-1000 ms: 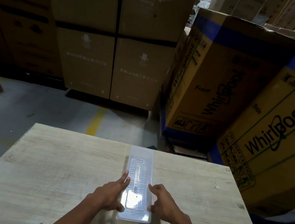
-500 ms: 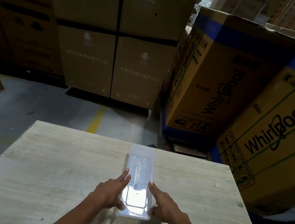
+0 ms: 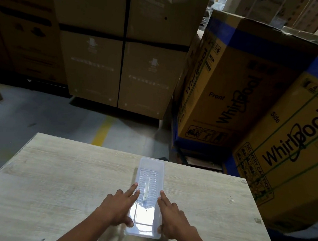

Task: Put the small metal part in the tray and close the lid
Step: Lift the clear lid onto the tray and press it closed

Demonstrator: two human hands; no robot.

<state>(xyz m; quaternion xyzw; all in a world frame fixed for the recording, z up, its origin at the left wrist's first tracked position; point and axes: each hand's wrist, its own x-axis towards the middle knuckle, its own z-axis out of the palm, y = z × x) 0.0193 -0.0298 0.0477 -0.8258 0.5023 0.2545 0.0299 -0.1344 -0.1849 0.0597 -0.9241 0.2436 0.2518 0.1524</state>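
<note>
A long clear plastic tray (image 3: 151,165) lies lengthwise on the wooden table (image 3: 62,179), with its lid on top. A thin metal part (image 3: 146,191) shows through the lid near the middle. My left hand (image 3: 119,207) rests flat against the tray's left side, fingers on the lid's edge. My right hand (image 3: 173,215) presses the right side the same way, thumb at the near corner. A bright glare covers the near end of the lid.
Large cardboard appliance boxes (image 3: 252,94) stand close behind the table's right far corner, and plain brown ones (image 3: 122,50) stand farther back. A concrete floor with a yellow line (image 3: 101,132) lies beyond the table's far edge.
Both hands stay on the tray's sides, fingers shifting slightly along the lid. The view has tipped a little; the tray has not moved on the table.
</note>
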